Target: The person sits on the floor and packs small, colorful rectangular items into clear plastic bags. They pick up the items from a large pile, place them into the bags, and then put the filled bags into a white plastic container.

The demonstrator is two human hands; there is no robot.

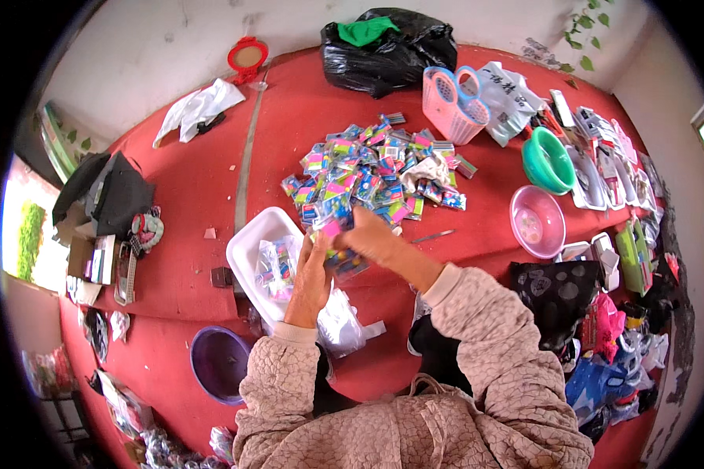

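My left hand (313, 275) grips the side of a clear plastic bag (347, 264) with small colourful packets inside. Close by, my right hand (371, 237) is bent in over the top of the bag, its fingers curled; what they pinch is partly hidden. A pink and blue packet (332, 227) shows between the two hands. Just beyond them spreads a loose pile of small packets (368, 176) in pink, green and blue. Left of my left hand stands a white basin (246, 244) holding filled clear bags (276, 266). Flat clear bags (341, 324) lie below my hands.
A purple basin (217, 366) stands at the lower left. To the right are a pink bowl (537, 221), green bowls (548, 160) and a black bag (555, 293). Pink baskets (450, 109) and a big black bag (387, 59) sit behind the pile on the red floor covering (188, 195).
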